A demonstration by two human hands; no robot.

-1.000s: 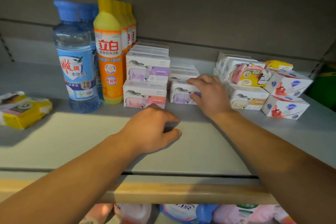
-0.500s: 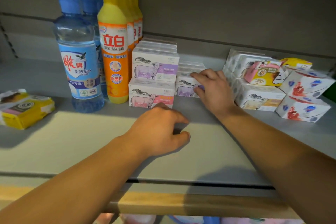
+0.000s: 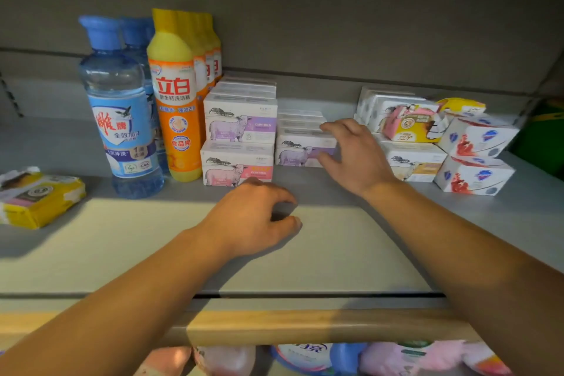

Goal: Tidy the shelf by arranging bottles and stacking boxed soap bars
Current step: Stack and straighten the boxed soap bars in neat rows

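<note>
Shelf boards run under both forearms, and a pale wooden rail crosses the bottom of the view, with blurred packages below it that are cut off and cannot be read. The right hand reaches to the single purple-banded soap box, thumb at its front face and fingers over its top right end; the hand covers that end, so whether it truly grips the box or only touches it cannot be told, and the fingers look loosely spread. Behind this box more boxes of the same kind line up toward the back wall, only their tops showing. To the left of the right hand stands a two-high stack of sheep boxes, purple above, pink below. The left hand rests on the bare shelf just in front of that stack, fingers curled downward and holding nothing. Further left stand the orange dish-soap bottles and the blue-capped clear bottles, each row hiding its rear members. Far left lies a yellow wrapped pack, cut off by the edge. Right of the right hand sit white boxes with red marks and a tilted pink-and-yellow box.
</note>
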